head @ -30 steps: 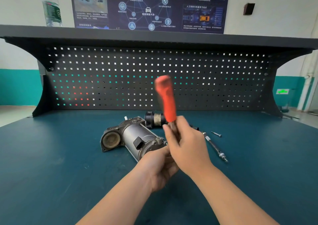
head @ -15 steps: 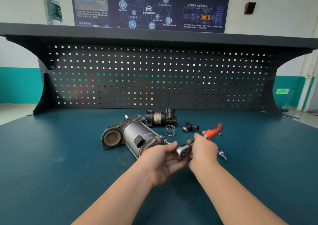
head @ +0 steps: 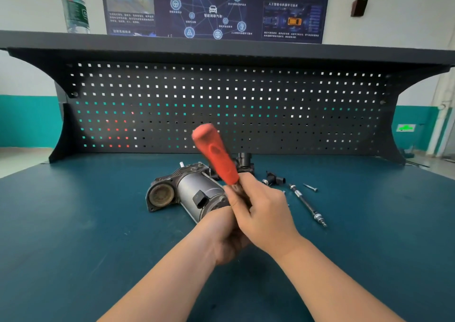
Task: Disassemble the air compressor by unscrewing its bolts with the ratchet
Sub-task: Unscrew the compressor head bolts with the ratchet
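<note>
fingers [head: 246, 186] gripping ratchet [head: 216, 154], poster [head: 214, 9] text unreadable

Right hand [head: 266, 213] grips ratchet [head: 216, 156] (handle blurred) upright.

Worktop [head: 73, 223]: I see a dark teal surface.
Pegboard [head: 270, 95]: a black perforated back panel rises behind it.
Shelf [head: 221, 44]: it runs along the pegboard's top.
Bottle [head: 75, 6]: I see clear plastic, upright at the shelf's left end.
Poster [head: 214, 6]: dark blue, on the wall.
</note>
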